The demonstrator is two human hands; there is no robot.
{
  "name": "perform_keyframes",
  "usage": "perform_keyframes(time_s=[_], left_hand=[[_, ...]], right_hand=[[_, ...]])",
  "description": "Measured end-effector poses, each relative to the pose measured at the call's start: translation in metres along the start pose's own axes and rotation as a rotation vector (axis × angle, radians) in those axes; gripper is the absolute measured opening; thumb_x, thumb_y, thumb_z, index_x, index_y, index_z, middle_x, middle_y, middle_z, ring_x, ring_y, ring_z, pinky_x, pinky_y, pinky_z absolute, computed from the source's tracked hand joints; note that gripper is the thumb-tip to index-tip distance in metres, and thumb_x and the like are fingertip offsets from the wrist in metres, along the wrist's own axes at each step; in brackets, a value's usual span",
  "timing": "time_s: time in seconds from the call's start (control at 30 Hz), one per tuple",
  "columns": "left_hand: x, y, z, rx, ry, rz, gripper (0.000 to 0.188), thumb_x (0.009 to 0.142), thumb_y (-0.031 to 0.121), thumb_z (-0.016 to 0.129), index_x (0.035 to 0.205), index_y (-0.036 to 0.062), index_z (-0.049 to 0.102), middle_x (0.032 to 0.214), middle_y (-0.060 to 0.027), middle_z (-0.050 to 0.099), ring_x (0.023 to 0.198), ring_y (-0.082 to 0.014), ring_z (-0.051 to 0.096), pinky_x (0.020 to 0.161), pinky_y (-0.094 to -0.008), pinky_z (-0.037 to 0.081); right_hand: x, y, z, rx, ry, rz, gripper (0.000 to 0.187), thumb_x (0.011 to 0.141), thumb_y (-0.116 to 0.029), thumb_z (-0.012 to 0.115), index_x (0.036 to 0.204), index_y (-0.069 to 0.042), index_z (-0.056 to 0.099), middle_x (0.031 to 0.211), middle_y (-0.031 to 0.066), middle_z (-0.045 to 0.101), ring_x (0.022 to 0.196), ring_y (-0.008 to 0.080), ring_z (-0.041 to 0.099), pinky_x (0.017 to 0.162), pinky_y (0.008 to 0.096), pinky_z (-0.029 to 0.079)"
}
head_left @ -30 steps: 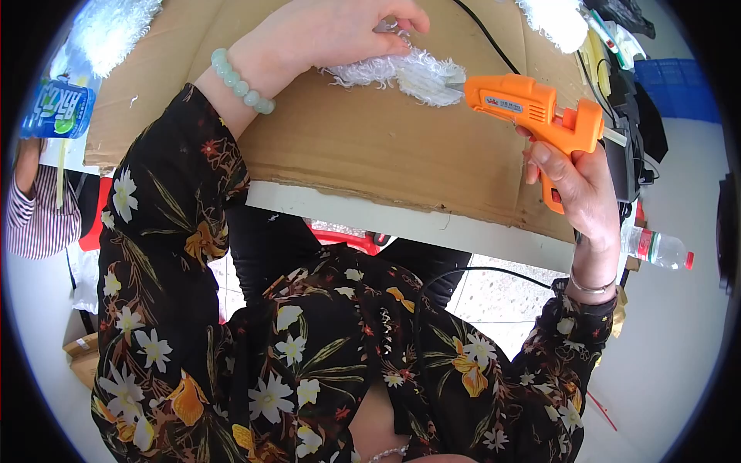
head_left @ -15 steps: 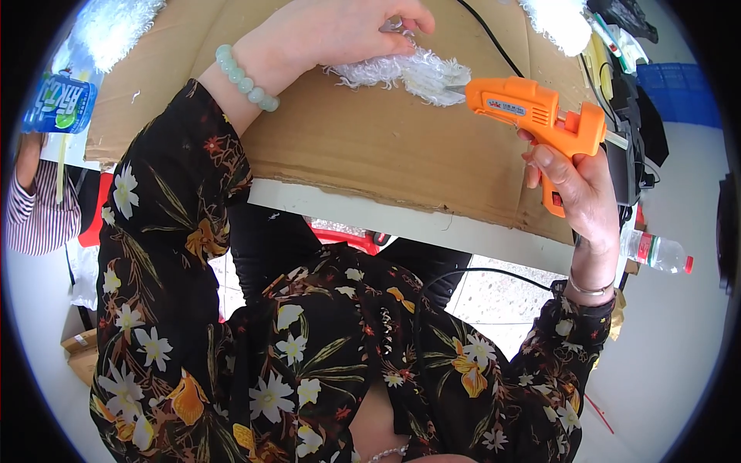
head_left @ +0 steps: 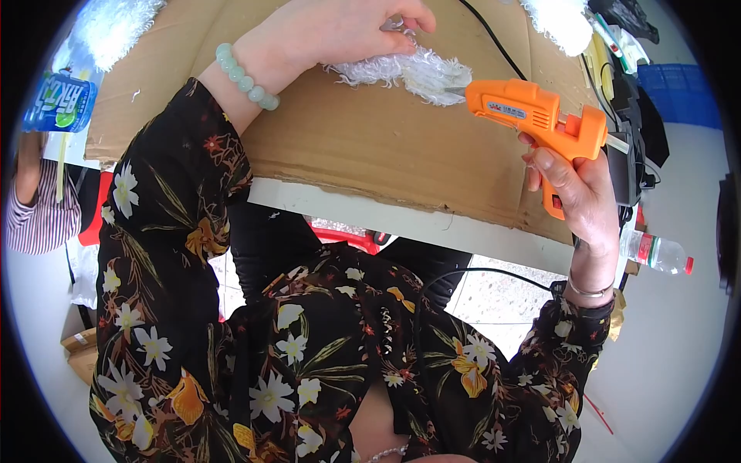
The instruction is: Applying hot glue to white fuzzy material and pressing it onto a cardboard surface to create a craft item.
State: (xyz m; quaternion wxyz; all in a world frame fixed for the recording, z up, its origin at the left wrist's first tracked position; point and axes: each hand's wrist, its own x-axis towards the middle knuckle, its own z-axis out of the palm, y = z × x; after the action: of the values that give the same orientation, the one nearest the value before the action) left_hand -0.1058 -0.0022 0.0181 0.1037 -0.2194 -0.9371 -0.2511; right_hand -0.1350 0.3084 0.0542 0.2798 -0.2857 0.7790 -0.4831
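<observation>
My right hand is wrapped round the handle of an orange glue gun, a pale glue stick showing at its back end. The gun's nozzle points left and touches, or nearly touches, the right end of a white shaggy fabric piece. At the top of the view my left hand is closed with its fingers curled over the other part of that piece, pressing it near the cardboard. Something small and greyish shows between its fingers; I cannot make out what it is.
Cardboard covers the white table. White fluffy pieces lie at the far corners. A blue-labelled bottle stands at left, beside another person's striped sleeve. A black cable crosses the cardboard; a clear bottle lies at right.
</observation>
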Motion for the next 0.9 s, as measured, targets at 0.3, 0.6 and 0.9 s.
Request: perform_keyframes(time_s=[0.3,0.6,0.9], left_hand=[[0.005,-0.003,0.005,-0.026,0.009,0.014,0.025,0.08,0.019,0.064,0.099,0.0032,0.066,0.098,-0.0141,0.064,0.097,-0.0317,0.058,0.088,-0.039,0.044],[0.003,-0.002,0.004,0.017,-0.002,0.001,0.023,0.08,0.019,0.063,0.098,0.0042,0.067,0.098,-0.0142,0.064,0.097,-0.0314,0.058,0.088,-0.0391,0.044],[0.001,-0.031,0.021,-0.187,0.175,0.097,0.019,0.083,0.012,0.065,0.1,0.0042,0.067,0.091,-0.0083,0.066,0.089,-0.023,0.061,0.081,-0.0339,0.047]], right_hand=[[-0.002,0.0,0.002,-0.008,-0.012,0.053,0.038,0.091,-0.015,0.059,0.123,0.004,0.051,0.106,0.0119,0.062,0.071,0.0125,0.055,0.067,0.0259,0.047],[0.004,0.008,-0.008,-0.039,0.036,-0.001,0.038,0.092,-0.022,0.059,0.12,0.004,0.053,0.107,0.0125,0.061,0.069,0.0122,0.056,0.073,0.0287,0.048],[0.021,0.02,-0.004,0.363,0.239,-0.094,0.045,0.096,-0.033,0.048,0.118,0.005,0.052,0.078,0.0065,0.058,0.065,0.0122,0.055,0.077,0.0357,0.053]])
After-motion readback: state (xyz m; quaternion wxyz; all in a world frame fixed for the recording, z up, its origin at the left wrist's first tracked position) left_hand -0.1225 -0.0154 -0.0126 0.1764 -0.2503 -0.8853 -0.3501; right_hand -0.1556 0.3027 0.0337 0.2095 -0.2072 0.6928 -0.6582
